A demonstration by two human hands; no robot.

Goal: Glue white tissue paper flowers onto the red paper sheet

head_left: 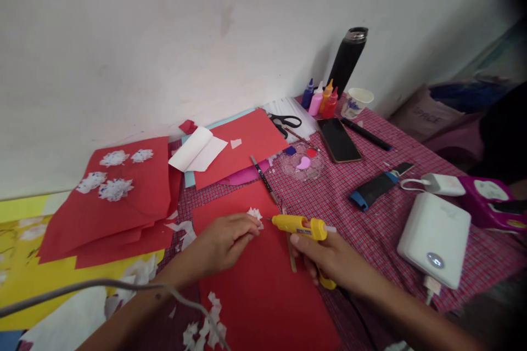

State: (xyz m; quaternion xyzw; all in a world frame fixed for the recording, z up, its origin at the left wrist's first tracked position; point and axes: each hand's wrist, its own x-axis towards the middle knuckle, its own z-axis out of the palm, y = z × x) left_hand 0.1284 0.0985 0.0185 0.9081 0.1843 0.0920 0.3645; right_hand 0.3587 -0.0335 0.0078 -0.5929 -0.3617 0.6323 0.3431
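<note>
While the right hand (325, 260) wraps its fingers around a yellow hot glue gun (297, 226), the left hand (233, 241) has its fingers drawn together, their tips at the edge of a small ruffled white paper flower (255, 214); whether they pinch it or merely steady it cannot be told. The flower is over the upper part of a red paper sheet (263, 307), and the gun's nozzle points at it from just beside.

The step in hand looks like gluing the flower. The next move seems to call for a steady left hand and a careful approach of the nozzle, with the fingertips kept clear of hot glue.

Beside the right hand lies a narrow wooden strip (292, 260), and torn white paper scraps (206, 326) sit at the near left of the sheet. Farther left, four white paper flowers tinged with blue (116, 189) rest on stacked red paper (144, 214). Beyond the gun, the cloth-covered worktop (333, 192) carries a paint palette (302, 164), black-handled scissors (288, 120) and a smartphone (340, 141).
</note>
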